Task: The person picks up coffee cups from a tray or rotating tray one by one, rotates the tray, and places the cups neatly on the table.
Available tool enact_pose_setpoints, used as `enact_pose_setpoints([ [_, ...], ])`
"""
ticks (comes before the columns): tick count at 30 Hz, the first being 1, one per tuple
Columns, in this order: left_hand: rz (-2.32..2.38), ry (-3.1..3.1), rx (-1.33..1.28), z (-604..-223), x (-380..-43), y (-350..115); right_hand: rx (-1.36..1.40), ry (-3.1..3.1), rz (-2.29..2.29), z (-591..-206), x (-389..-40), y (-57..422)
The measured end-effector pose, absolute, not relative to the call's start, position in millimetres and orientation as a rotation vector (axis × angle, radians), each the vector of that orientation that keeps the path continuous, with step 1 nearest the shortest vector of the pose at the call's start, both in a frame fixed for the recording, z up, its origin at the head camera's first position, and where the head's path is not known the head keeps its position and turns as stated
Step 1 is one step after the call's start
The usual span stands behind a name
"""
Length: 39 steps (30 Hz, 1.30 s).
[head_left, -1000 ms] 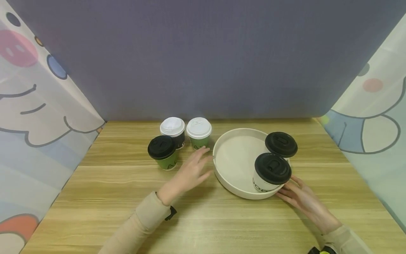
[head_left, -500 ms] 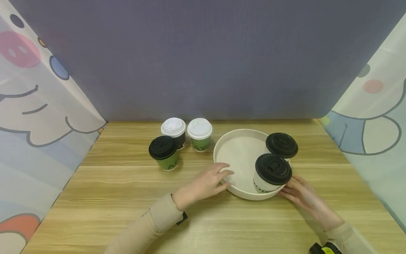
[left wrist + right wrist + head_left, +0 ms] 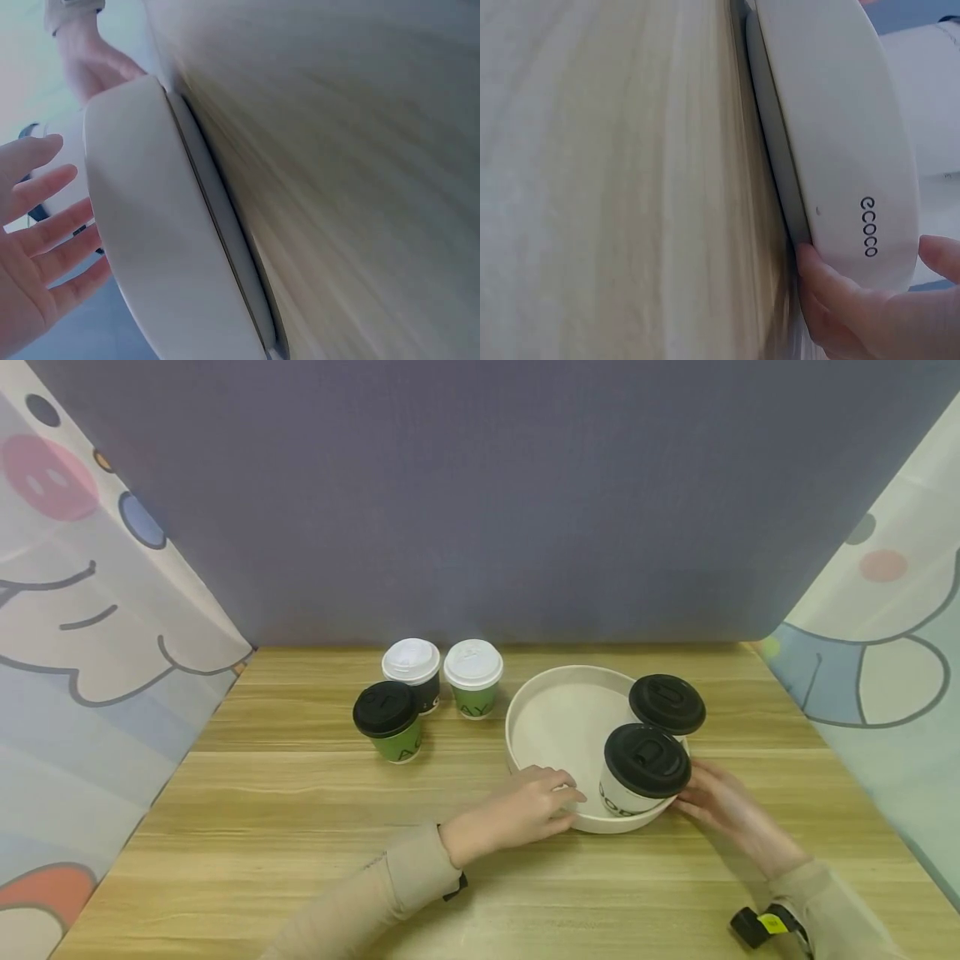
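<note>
A round cream tray point(image 3: 558, 727) sits on the table and carries two white paper cups with black lids, the front cup point(image 3: 645, 768) and the back cup point(image 3: 667, 703). My left hand point(image 3: 517, 810) reaches over the tray's front rim; in the left wrist view its fingers point(image 3: 64, 225) are spread, holding nothing. On the tray's right side, my right hand point(image 3: 731, 814) grips the edge. The right wrist view has the fingers point(image 3: 832, 292) at the tray's bottom edge, beside the "ecoco" lettering, and the thumb point(image 3: 939, 255) at the rim.
Left of the tray stand a green cup with a black lid point(image 3: 388, 722), a dark cup with a white lid point(image 3: 412, 667) and a green cup with a white lid point(image 3: 473, 677). A grey panel point(image 3: 510, 510) closes off the table's point(image 3: 255, 827) back edge.
My left hand has moved right and toward me, away from the small cups to the tray's front rim. The right hand stays at the tray's right edge; the cups keep their places.
</note>
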<state>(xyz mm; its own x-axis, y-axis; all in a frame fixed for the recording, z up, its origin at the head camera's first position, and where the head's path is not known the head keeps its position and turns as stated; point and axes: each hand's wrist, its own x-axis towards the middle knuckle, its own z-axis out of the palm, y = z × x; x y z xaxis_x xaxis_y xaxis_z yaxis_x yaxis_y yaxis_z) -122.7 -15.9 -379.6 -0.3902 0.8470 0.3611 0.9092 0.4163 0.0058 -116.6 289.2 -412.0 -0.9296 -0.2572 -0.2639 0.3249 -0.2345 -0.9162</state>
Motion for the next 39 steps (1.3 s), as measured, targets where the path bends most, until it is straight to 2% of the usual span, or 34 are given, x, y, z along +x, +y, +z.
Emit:
enact_pose_setpoints([
  [10, -0.235, -2.332, -1.521, -384, -118, -3, 0.198, 1.713, -2.176, -417, -126, 300],
  [25, -0.241, -2.284, -1.482, -391, -120, -1, 0.136, 1.839, -2.068, -414, -126, 298],
  [39, -0.35, -2.35, -1.48, -390, -126, -20, 0.039, 1.744, -2.109, -411, -114, 292],
])
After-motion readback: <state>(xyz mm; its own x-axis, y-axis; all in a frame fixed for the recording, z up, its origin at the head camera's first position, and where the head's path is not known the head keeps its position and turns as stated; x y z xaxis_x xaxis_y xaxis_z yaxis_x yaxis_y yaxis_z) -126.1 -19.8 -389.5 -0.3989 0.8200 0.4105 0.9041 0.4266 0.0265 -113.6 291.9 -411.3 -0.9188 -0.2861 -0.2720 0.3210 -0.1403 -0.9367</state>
